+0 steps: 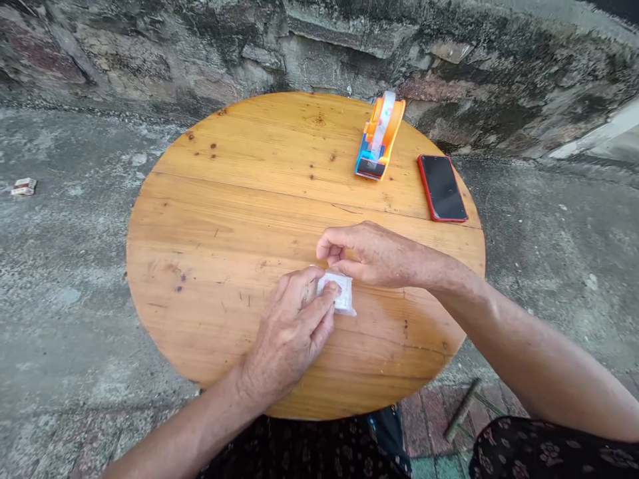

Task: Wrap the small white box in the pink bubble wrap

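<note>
A small white folded packet (342, 293) lies on the round wooden table (210, 219), near its front middle. My left hand (292, 332) rests on the packet's left side, its fingers pressed together on the edge. My right hand (372, 254) is curled above the packet's upper right corner, thumb and fingers pinched close to it. Much of the packet is hidden under both hands.
An orange and blue tape dispenser (379, 138) stands at the table's far side. A red-cased phone (442, 187) lies face up to its right. A rough stone wall (319, 46) runs behind the table. Concrete ground (64, 279) surrounds it, with a small scrap (24, 187) at left.
</note>
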A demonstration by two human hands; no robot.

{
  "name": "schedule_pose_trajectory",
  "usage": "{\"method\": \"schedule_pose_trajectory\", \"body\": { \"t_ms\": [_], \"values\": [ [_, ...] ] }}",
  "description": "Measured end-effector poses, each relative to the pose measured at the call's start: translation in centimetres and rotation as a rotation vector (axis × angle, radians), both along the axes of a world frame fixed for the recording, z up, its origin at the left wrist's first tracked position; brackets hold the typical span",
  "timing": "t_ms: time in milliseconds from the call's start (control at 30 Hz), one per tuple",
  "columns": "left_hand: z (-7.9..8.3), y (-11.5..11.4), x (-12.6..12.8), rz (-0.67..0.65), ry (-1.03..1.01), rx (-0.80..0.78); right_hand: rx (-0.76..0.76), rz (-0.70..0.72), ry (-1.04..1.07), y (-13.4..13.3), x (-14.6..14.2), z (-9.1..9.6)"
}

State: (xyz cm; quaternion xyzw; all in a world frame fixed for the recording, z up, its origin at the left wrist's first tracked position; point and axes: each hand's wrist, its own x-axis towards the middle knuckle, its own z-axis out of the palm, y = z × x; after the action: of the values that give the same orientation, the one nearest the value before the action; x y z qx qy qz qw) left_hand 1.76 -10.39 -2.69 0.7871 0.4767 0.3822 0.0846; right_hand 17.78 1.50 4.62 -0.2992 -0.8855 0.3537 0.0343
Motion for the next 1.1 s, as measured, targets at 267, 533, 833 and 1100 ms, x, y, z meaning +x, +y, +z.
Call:
{"method": "schedule_pose_trajectory", "body": {
  "t_ms": [267,533,833,1100],
  "values": [
    [0.1,0.2,-0.2,-0.002,0.002,0.018,0.050,-0.030,-0.045,-0.6,-0.4,0.2],
    [-0.3,0.2,-0.2,-0.001,-0.013,0.041,0.087,-0.033,-0.103,-0.8,-0.6,0.4],
    [-0.7,0.2,-0.1,0.002,-0.059,0.065,0.220,-0.065,-0.190,-2.0,-0.5,0.9],
    [-0.9,0.1,-0.1,0.025,-0.079,0.074,0.435,-0.007,-0.232,-4.6,-0.2,1.2]
  ]
}}
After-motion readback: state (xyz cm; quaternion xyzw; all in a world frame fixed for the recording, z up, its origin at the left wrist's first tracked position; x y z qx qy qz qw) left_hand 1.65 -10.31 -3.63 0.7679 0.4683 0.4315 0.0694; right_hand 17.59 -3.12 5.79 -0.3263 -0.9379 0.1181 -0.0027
